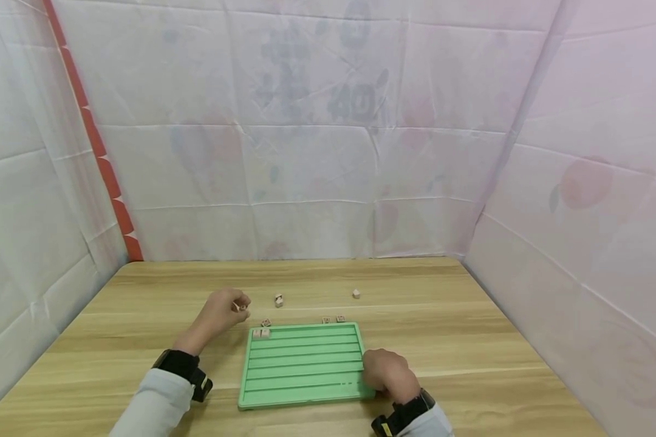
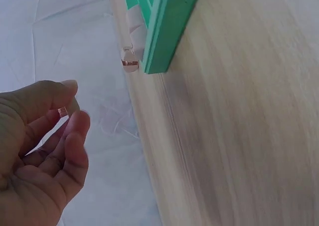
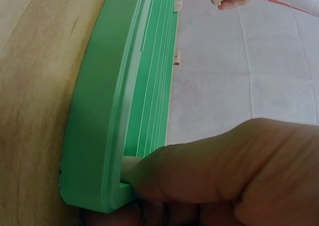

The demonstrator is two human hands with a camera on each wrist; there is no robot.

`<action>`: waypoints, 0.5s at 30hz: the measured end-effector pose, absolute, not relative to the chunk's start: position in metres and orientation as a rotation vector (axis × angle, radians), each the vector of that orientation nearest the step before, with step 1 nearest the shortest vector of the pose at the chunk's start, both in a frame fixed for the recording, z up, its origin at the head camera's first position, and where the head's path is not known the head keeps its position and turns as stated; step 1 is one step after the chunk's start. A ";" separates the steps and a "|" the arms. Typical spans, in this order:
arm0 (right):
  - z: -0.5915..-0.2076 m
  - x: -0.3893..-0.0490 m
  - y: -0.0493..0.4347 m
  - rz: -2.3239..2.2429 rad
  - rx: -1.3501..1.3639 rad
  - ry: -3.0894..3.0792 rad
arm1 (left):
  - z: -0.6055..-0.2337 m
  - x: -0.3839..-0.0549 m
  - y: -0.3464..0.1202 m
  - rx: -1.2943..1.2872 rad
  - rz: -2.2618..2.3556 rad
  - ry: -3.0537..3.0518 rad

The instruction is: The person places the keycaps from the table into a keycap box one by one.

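Observation:
My left hand [image 1: 218, 312] is off the tray's left far corner and pinches a small pale block [image 2: 73, 106] between thumb and fingertips. Reddish markings show on part of that block. My right hand [image 1: 387, 371] grips the right rim of a green ridged tray [image 1: 300, 366], its thumb over the edge and the other fingers mostly hidden below. Two pale blocks [image 1: 261, 333] sit side by side in the tray's top row, at the left end. Just beyond the far rim, another block [image 1: 266, 322] lies on the table, its reddish patterned face visible.
Two more patterned blocks [image 1: 333, 319] lie behind the tray's far rim, toward the right. Farther back are a small group of blocks [image 1: 279, 300] and a single pale block [image 1: 356, 294]. White sheeting [image 1: 306, 230] walls in the wooden table [image 1: 470, 340] at the back and sides.

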State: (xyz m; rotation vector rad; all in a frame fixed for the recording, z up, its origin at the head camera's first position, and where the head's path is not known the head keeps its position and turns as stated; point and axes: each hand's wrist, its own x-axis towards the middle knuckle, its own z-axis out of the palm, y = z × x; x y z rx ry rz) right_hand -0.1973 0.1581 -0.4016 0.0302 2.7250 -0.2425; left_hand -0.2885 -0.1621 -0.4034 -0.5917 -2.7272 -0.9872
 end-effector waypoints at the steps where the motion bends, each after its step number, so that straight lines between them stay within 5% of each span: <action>1: -0.401 -0.198 0.158 -0.245 0.034 2.724 | -0.404 -0.288 -0.162 -0.592 -1.013 -2.724; 15: -0.398 -0.192 0.158 -0.250 -0.015 2.756 | -0.408 -0.289 -0.166 -0.568 -1.232 -2.720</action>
